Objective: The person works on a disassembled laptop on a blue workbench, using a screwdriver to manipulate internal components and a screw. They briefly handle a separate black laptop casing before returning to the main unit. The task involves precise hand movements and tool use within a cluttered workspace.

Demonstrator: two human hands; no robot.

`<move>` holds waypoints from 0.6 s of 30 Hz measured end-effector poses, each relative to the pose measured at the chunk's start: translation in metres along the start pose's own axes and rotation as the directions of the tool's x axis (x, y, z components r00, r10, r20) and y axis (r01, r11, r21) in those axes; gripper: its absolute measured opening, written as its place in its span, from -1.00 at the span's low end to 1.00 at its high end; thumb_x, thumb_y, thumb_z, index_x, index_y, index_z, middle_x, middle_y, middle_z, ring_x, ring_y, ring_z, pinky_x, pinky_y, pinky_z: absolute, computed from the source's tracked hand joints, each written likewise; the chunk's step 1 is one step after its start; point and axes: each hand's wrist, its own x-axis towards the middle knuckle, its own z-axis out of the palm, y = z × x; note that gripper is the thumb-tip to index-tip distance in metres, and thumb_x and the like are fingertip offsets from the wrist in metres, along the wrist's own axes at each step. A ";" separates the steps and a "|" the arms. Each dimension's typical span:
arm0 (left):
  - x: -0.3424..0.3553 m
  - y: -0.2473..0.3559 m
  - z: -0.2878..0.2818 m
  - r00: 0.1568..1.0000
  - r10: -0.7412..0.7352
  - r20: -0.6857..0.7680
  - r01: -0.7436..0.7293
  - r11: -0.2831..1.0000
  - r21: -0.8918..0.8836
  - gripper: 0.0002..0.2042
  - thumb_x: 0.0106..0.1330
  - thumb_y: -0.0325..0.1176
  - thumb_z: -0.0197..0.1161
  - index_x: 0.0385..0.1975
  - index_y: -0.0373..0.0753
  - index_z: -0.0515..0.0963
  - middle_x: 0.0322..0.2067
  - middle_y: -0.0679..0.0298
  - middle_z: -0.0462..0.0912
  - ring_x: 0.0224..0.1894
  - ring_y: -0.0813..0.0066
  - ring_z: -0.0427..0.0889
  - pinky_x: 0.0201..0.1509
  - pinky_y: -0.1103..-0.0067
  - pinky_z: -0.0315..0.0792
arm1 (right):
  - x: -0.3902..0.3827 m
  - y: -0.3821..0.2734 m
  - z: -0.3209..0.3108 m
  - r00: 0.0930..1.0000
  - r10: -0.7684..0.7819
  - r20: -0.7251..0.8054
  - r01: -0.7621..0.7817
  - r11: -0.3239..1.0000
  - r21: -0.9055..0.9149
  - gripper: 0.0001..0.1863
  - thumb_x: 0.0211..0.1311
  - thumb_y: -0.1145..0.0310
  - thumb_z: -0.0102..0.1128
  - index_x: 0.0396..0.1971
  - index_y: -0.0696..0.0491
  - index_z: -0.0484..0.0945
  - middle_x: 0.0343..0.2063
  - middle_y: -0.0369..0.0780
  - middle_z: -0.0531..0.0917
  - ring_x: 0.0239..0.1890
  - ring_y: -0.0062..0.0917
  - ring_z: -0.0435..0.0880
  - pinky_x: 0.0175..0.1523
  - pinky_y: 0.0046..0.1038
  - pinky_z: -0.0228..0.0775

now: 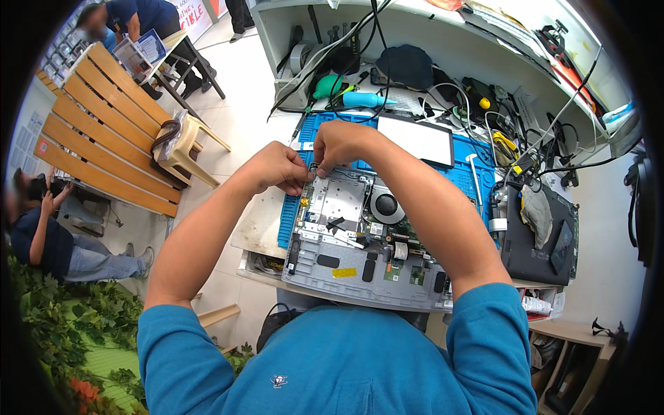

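Note:
An opened laptop base [339, 242] lies in front of me on a blue work mat [286, 225], its inside facing up. A round cooling fan [387, 205], small green boards and cables show in it. At its far left corner, my left hand [278, 169] pinches with the fingertips together. My right hand [340, 146] bends over the same corner from the right, fingers pointing down and closed. Both hands nearly meet there. Whatever small part lies between the fingertips is too hidden to name. My right forearm covers part of the laptop's right side.
Beyond the mat lie a white panel [415, 140], a light-blue bottle [365, 100] and tangled cables. A dark laptop [531, 242] with a grey cloth [536, 214] stands right. A slatted wooden bench [114, 124] and a stool [183, 149] are left. Other people are farther left.

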 end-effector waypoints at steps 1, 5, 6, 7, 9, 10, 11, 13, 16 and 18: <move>-0.001 0.001 0.000 1.000 0.012 -0.006 -0.012 1.000 0.014 -0.80 0.32 -0.45 0.59 -0.22 -0.44 0.72 -0.36 0.13 0.82 -0.42 0.46 0.84 -0.33 0.60 0.78 | 0.001 0.002 -0.002 1.000 0.009 0.018 -0.009 1.000 0.022 -0.67 0.17 0.28 0.69 -0.09 0.06 0.89 -0.28 -0.18 0.89 -0.36 -0.45 0.83 -0.25 -0.37 0.69; -0.005 0.000 0.004 0.999 0.036 -0.035 -0.035 0.999 0.016 -0.80 0.32 -0.43 0.59 -0.25 -0.44 0.73 -0.35 0.11 0.83 -0.43 0.45 0.83 -0.33 0.59 0.77 | 0.004 0.008 -0.001 1.000 -0.023 0.021 0.022 0.998 0.052 -0.67 0.23 0.26 0.65 -0.04 0.03 0.89 -0.23 -0.19 0.89 -0.31 -0.48 0.84 -0.22 -0.39 0.70; -0.006 0.003 0.005 0.998 0.044 -0.050 -0.042 0.998 0.053 -0.80 0.32 -0.43 0.60 -0.26 -0.44 0.73 -0.34 0.11 0.83 -0.43 0.45 0.83 -0.34 0.59 0.77 | 0.002 0.006 -0.001 1.000 -0.011 0.007 0.011 0.999 0.036 -0.68 0.25 0.25 0.63 -0.03 0.04 0.89 -0.22 -0.18 0.90 -0.28 -0.44 0.85 -0.18 -0.36 0.71; -0.008 0.004 0.007 0.996 0.054 -0.064 -0.048 0.995 0.092 -0.79 0.32 -0.42 0.60 -0.27 -0.44 0.73 -0.33 0.10 0.83 -0.43 0.45 0.83 -0.34 0.59 0.76 | -0.001 0.003 -0.001 1.000 0.002 -0.009 -0.002 1.000 0.021 -0.68 0.28 0.25 0.60 -0.02 0.04 0.89 -0.21 -0.17 0.90 -0.24 -0.41 0.86 -0.14 -0.33 0.72; -0.005 0.004 0.009 0.994 0.088 -0.066 -0.078 0.986 0.146 -0.77 0.34 -0.39 0.59 -0.23 -0.46 0.75 -0.34 0.10 0.83 -0.41 0.44 0.84 -0.32 0.58 0.76 | -0.008 0.006 0.004 0.990 -0.044 -0.134 0.037 0.998 -0.055 -0.68 0.33 0.25 0.53 0.01 0.06 0.87 -0.15 -0.13 0.89 -0.18 -0.33 0.87 -0.04 -0.27 0.73; -0.003 0.005 0.010 0.992 0.106 -0.063 -0.094 0.980 0.176 -0.75 0.35 -0.38 0.59 -0.20 -0.47 0.76 -0.34 0.10 0.84 -0.40 0.44 0.84 -0.31 0.58 0.76 | -0.014 0.013 0.009 0.966 -0.107 -0.237 0.080 0.990 -0.120 -0.67 0.37 0.25 0.49 0.04 0.08 0.85 -0.11 -0.11 0.89 -0.14 -0.28 0.87 0.01 -0.24 0.72; -0.006 0.004 0.011 0.986 0.142 -0.089 -0.125 0.977 0.170 -0.72 0.36 -0.36 0.59 -0.15 -0.48 0.76 -0.33 0.10 0.84 -0.39 0.43 0.85 -0.30 0.57 0.76 | -0.022 0.021 0.015 0.927 -0.172 -0.334 0.113 0.975 -0.189 -0.67 0.41 0.26 0.44 0.06 0.10 0.84 -0.06 -0.09 0.88 -0.11 -0.23 0.87 0.07 -0.21 0.72; -0.029 -0.005 0.016 0.970 0.196 -0.143 -0.176 0.974 0.146 -0.66 0.38 -0.32 0.58 -0.05 -0.51 0.77 -0.32 0.10 0.85 -0.38 0.42 0.86 -0.27 0.55 0.76 | -0.073 0.016 0.023 0.775 -0.281 -0.567 0.105 0.941 -0.323 -0.68 0.47 0.31 0.35 0.10 0.12 0.78 0.06 0.02 0.81 0.07 -0.06 0.80 0.19 -0.16 0.65; -0.080 -0.027 0.019 0.924 0.326 -0.202 -0.307 0.944 0.118 -0.57 0.40 -0.26 0.56 0.09 -0.52 0.75 -0.29 0.12 0.84 -0.40 0.50 0.82 -0.27 0.58 0.70 | -0.213 -0.003 0.033 0.709 -0.110 -0.697 0.001 0.988 -0.155 -0.69 0.49 0.41 0.29 0.13 0.20 0.71 -0.10 0.02 0.77 -0.11 -0.06 0.81 0.04 -0.12 0.64; -0.103 -0.051 0.023 0.945 0.281 -0.169 -0.273 0.960 0.070 -0.56 0.39 -0.28 0.57 0.13 -0.50 0.74 -0.27 0.15 0.84 -0.38 0.55 0.80 -0.26 0.60 0.67 | -0.286 0.014 0.068 0.623 0.020 -0.782 -0.087 0.995 -0.044 -0.68 0.48 0.46 0.32 0.15 0.23 0.70 -0.24 -0.02 0.72 -0.33 -0.15 0.74 -0.15 -0.19 0.57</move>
